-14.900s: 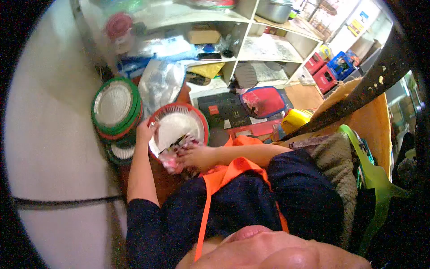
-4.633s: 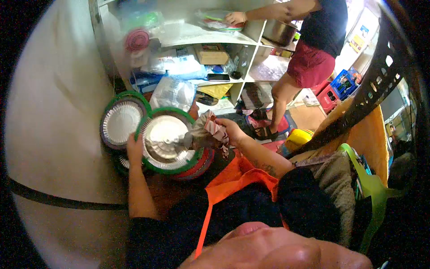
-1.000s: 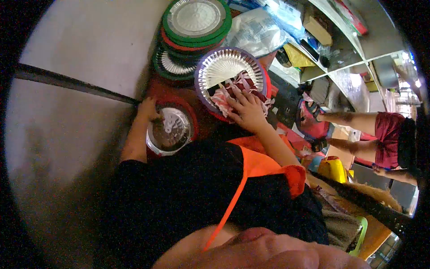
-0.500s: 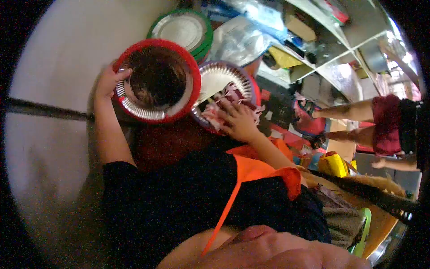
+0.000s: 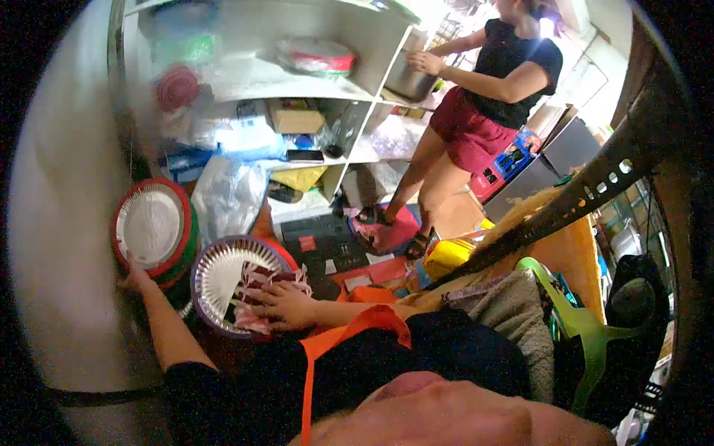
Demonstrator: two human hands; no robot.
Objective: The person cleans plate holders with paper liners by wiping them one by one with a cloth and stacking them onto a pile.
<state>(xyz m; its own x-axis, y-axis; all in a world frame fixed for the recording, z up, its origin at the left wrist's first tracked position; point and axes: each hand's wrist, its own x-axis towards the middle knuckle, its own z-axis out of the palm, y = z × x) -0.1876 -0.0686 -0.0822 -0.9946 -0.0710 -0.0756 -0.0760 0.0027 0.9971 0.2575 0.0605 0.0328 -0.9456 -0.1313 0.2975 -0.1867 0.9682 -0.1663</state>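
My left hand (image 5: 136, 278) grips the lower rim of a red-rimmed silver plate (image 5: 150, 223), thumb at its edge and other fingers hidden. That plate lies over a green-rimmed plate (image 5: 191, 241), whose edge shows at the right. Close in front of my body is a purple-rimmed silver plate (image 5: 216, 286) with a pleated border. Over its right part, my right hand (image 5: 286, 303) is closed loosely on a bunched maroon and white patterned cloth (image 5: 256, 276), pressing it against the plate. Something red shows under this plate's far edge.
A clear plastic bag (image 5: 227, 195) stands beyond the plates. Behind it are white shelves (image 5: 253, 85) with a phone (image 5: 305, 156) and packages. A person (image 5: 480, 97) stands at the back right, hands at a metal pot (image 5: 411, 80). A green plastic hanger (image 5: 584, 327) is at my right.
My left hand has carried the red-rimmed plate from in front of me to the green-rimmed one. My right hand stays on the cloth. The view has swung right toward the shelves.
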